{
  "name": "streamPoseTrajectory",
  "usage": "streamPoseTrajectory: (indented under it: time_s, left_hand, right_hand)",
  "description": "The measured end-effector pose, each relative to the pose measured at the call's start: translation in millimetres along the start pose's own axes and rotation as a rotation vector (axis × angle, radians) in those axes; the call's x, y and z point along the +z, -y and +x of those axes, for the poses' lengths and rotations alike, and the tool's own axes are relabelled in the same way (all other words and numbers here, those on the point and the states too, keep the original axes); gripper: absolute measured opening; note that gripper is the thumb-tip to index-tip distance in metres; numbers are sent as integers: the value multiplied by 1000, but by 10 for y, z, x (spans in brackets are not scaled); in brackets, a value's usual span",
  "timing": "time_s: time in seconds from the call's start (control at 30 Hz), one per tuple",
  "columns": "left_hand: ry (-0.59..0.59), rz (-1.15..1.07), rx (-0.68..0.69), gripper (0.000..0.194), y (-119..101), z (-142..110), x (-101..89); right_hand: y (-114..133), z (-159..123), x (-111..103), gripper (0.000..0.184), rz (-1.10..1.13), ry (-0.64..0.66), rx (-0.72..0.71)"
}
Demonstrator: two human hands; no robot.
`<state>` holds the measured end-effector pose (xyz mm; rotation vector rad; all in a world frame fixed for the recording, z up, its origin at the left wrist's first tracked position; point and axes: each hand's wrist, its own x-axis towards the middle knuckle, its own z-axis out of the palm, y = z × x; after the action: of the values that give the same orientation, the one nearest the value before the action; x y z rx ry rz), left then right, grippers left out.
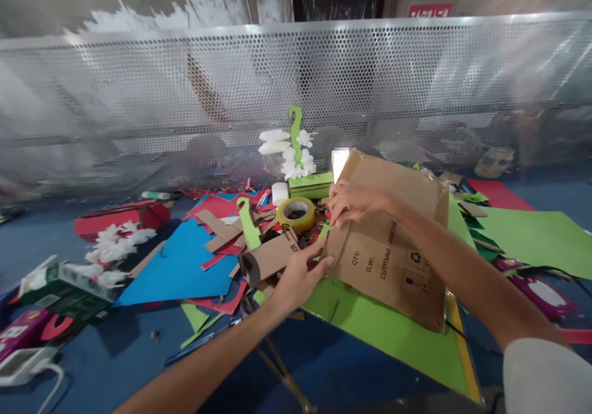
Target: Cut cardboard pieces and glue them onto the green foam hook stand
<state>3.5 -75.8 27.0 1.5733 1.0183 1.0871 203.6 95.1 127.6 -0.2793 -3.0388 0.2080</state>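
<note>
A flattened brown carton (388, 241) with printed text slants across the middle right, over green sheet material (393, 327). My right hand (354, 201) has its fingers curled closed at the carton's upper left edge. Just below, my left hand (300, 275) pinches the carton's lower left edge between thumb and fingers. A narrow green strip (324, 234) shows between the two hands; I cannot make out whether either hand touches it. Close by on the left lie a roll of yellow tape (303, 221) and a small brown cardboard piece (274, 256).
Blue sheet (180, 260), red scraps and cardboard offcuts cover the table's middle. White flower-like pieces on a green hook (296, 136) stand behind. A green box (67, 290) and white device (25, 364) sit left. Perforated metal panel (185, 93) closes the back.
</note>
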Motion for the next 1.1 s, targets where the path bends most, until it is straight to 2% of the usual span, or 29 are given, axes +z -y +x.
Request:
streamPoseTrajectory:
  time_s: [0.17,0.33,0.47,0.57,0.67,0.8,0.93,1.03,1.1]
  left_hand:
    - [-59,-107,-111,63,37,-16,90]
    - [-108,-47,-126,62,68,-187,91]
    - [-172,-68,-171,67,135,-291,58]
    - [-242,-220,-208,75,135,-287,58]
    - [-261,-372,-244,77,52,-248,74]
    - [-239,-512,-304,74,-29,-199,84]
    - [-196,-514,-316,71,41,-167,34]
    - [-59,-454,-366,62,4,-169,-81]
    - [62,-302,-362,54,-138,-187,-196]
  right_hand:
    - [-4,27,-36,13,38,40,-31]
    - [121,181,-140,15,24,118,-98]
    - [197,463,-279,18,-25,202,-159]
    - [227,750,-372,21,-72,263,-207]
    - [272,1046,-385,20,-99,368,-263]
    - [344,1340,-259,11,-88,505,-268]
    - [355,1392,-153,15,-70,530,-231]
    - [308,1264,-194,20,-51,501,-210]
    - [264,1140,-273,22,-27,453,-189]
